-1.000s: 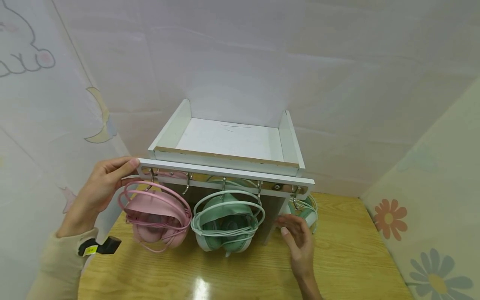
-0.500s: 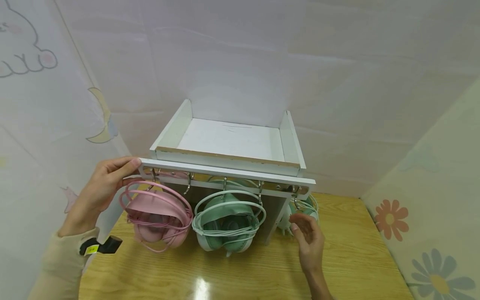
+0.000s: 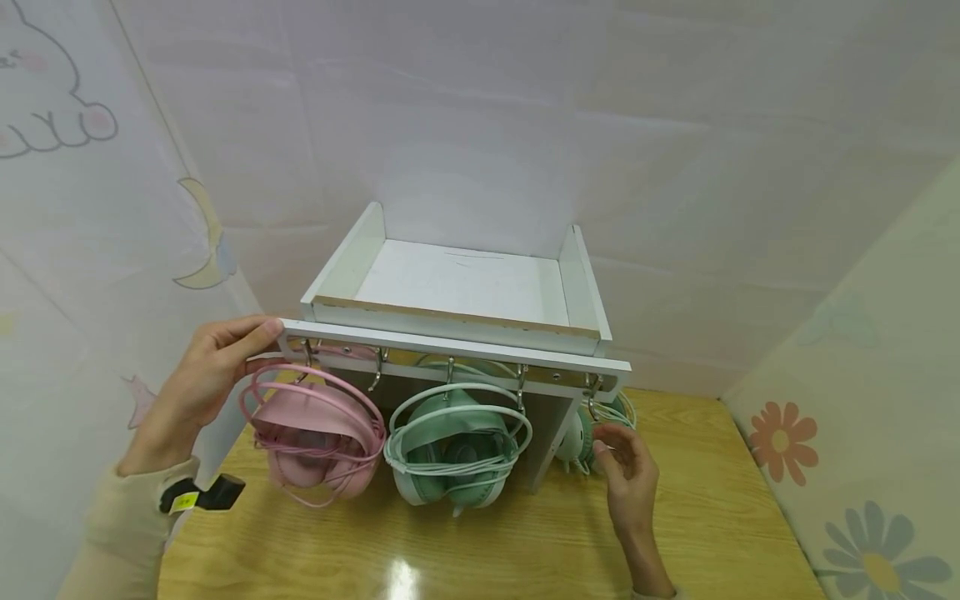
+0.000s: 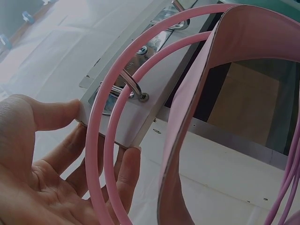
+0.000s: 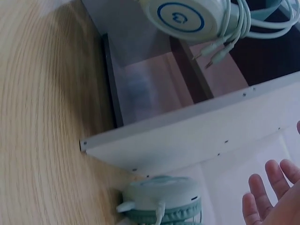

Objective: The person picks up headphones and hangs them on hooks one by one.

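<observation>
My left hand (image 3: 206, 367) pinches the left end of the white hook rail (image 3: 450, 343) between thumb and fingers. In the left wrist view, the pink headband of one headphone pair (image 4: 192, 89) hangs beside that hand from a metal hook (image 4: 130, 83). Seen from the head, the pink headphones (image 3: 318, 404) hang at left and green headphones (image 3: 453, 414) hang mid-rail. My right hand (image 3: 630, 475) holds nothing, its fingers loosely bent just below the rail's right end. It partly covers another green headphone pair (image 3: 573, 437) behind it, whose ear cup (image 5: 161, 192) stands near the table in the right wrist view.
Behind the rail is a white wooden rack with a shelf tray (image 3: 465, 275) on top. Its side panel (image 3: 555, 429) stands on the wooden table (image 3: 712, 500). Bare metal hooks (image 3: 377, 371) sit along the rail. Patterned white sheets (image 3: 480, 100) hang around the table.
My right hand has moved right, away from the rack's side panel, uncovering more of the green ear cup behind it. My left hand stays on the rail's end.
</observation>
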A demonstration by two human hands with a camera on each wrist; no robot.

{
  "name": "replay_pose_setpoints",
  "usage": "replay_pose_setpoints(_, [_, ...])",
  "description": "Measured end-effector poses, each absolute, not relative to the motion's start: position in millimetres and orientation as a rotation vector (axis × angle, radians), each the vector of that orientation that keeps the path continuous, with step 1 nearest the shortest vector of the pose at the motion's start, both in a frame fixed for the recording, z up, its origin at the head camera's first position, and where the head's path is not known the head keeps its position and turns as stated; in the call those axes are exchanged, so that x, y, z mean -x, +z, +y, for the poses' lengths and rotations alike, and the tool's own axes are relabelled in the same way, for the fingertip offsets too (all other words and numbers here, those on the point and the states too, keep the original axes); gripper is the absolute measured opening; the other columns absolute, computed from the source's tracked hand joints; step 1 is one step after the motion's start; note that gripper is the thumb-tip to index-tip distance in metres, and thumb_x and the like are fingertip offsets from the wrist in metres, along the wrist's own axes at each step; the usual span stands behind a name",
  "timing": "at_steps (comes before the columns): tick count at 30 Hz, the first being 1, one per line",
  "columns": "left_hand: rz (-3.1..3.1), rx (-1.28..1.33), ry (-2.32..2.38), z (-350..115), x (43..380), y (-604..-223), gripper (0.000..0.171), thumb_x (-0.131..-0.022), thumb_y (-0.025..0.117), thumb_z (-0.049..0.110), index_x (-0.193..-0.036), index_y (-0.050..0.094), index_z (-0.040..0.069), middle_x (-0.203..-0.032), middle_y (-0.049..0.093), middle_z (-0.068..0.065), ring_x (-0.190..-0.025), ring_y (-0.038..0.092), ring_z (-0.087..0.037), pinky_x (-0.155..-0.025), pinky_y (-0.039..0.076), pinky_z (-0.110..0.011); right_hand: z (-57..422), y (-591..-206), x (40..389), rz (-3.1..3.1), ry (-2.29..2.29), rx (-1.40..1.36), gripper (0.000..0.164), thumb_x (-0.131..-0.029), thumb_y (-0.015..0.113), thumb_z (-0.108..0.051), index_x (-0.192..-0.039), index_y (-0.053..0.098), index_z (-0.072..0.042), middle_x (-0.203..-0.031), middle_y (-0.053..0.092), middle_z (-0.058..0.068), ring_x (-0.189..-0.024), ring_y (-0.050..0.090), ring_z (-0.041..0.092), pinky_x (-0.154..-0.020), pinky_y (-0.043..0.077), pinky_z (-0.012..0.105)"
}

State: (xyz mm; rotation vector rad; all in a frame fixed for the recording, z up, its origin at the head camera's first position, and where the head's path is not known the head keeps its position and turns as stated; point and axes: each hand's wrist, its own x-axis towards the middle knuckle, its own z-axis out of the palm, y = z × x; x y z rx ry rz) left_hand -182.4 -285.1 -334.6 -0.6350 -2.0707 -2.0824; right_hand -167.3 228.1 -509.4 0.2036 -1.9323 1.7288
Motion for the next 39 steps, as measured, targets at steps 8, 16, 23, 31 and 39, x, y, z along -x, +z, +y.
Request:
replay_pose_setpoints(8, [-2.087, 0.611, -2.078, -285, 183, -334, 0.028, -0.105, 0.05, 0.003, -0.114, 0.075, 0.01, -0.104, 0.073, 0.003, -0.098, 0.068, -0.008, -0.082, 0.057, -0.019, 245, -522, 182, -1.986, 1.602, -0.12, 0.025, -0.096, 0.064, -0.001, -0.119, 0.061, 0.009, -0.114, 0.063, 0.027, -0.103, 0.063, 0.022, -0.084, 0.049, 0.019])
replay_pose_setpoints(16, [-2.113, 0.607, -2.061, -286, 183, -336, 0.026, -0.105, 0.051, 0.006, -0.117, 0.073, 0.007, -0.103, 0.073, 0.004, -0.098, 0.068, -0.008, -0.081, 0.057, -0.02, 257, -536, 198, -2.054, 1.534, 0.014, 0.029, -0.096, 0.067, -0.006, -0.122, 0.062, 0.004, -0.118, 0.063, 0.021, -0.108, 0.058, 0.021, -0.089, 0.045, 0.023])
replay_pose_setpoints(23, [-2.104, 0.609, -2.072, -286, 183, -335, 0.026, -0.105, 0.051, 0.006, -0.116, 0.074, 0.007, -0.103, 0.073, 0.003, -0.098, 0.068, -0.008, -0.081, 0.057, -0.02, 273, -550, 214, -2.106, 1.428, 0.12, 0.034, -0.095, 0.068, -0.011, -0.125, 0.061, 0.003, -0.127, 0.059, 0.019, -0.119, 0.048, 0.032, -0.097, 0.036, 0.043])
replay_pose_setpoints(31, [-2.107, 0.611, -2.065, -286, 183, -335, 0.026, -0.105, 0.05, 0.005, -0.116, 0.073, 0.005, -0.103, 0.073, 0.002, -0.098, 0.069, -0.008, -0.082, 0.057, -0.02, 295, -561, 233, -2.222, 1.45, 0.255, 0.046, -0.098, 0.065, -0.019, -0.138, 0.052, 0.001, -0.139, 0.05, 0.022, -0.125, 0.044, 0.042, -0.1, 0.036, 0.051])
replay_pose_setpoints(39, [-2.118, 0.597, -2.057, -285, 183, -333, 0.025, -0.105, 0.051, 0.006, -0.116, 0.073, 0.006, -0.103, 0.073, 0.002, -0.098, 0.068, -0.009, -0.083, 0.057, -0.02, 310, -562, 245, -2.298, 1.539, 0.39, 0.057, -0.101, 0.061, -0.034, -0.145, 0.044, -0.002, -0.146, 0.045, 0.021, -0.129, 0.044, 0.04, -0.096, 0.04, 0.04])
